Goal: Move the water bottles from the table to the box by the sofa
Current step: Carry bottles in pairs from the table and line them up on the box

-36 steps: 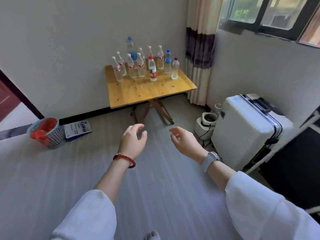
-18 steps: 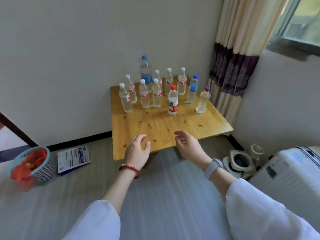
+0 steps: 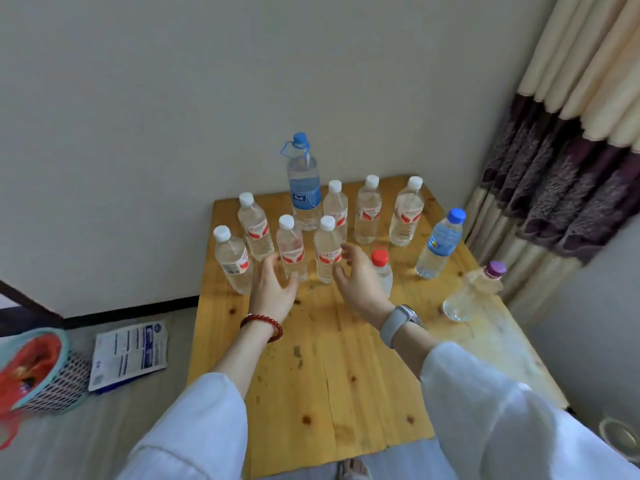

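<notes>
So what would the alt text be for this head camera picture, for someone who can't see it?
Two open hands, left hand and right hand, reach over a wooden table toward a cluster of upright water bottles, holding nothing. A tall blue-capped bottle stands at the back by the wall; a curtain hangs to the right.

one head-worn view — looks forward and down past both hands, close over the wooden table (image 3: 346, 375), facing the wall.

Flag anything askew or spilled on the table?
No spill shows. The purple-capped bottle near the wooden table's right edge appears to lean, though wide-angle distortion may cause that. The rest stand upright.
</notes>
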Available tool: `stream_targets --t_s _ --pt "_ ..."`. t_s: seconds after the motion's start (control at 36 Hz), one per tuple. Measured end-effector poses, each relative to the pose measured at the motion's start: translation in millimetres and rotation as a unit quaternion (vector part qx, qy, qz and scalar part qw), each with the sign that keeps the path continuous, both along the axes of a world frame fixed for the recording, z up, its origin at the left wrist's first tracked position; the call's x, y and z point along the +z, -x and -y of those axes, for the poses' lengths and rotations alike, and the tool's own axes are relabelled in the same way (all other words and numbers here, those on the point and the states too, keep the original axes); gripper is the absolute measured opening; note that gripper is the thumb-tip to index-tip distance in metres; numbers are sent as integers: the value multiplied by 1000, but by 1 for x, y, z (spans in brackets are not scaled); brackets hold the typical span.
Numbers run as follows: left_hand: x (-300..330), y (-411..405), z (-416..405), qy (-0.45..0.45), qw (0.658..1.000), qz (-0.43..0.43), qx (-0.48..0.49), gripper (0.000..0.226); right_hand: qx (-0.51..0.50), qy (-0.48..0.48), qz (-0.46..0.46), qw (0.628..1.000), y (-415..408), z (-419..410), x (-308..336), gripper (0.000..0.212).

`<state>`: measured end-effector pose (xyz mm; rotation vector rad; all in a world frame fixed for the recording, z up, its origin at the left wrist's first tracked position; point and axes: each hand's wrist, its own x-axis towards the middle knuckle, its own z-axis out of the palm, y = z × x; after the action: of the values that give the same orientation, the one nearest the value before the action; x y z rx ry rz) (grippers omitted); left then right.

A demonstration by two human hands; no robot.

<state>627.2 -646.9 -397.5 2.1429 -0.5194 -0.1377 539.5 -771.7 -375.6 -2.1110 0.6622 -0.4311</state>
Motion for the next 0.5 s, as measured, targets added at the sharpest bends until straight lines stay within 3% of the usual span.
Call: stream_targets --t_s 0.28,0.5 --pt "-36 -105 70 37 996 -46 69 67 -100 -121 -10 988 -128 53 -44 68" --pt "-51 -132 94 75 994 -49 58 36 -122 -132 13 984 -151 59 -69 35"
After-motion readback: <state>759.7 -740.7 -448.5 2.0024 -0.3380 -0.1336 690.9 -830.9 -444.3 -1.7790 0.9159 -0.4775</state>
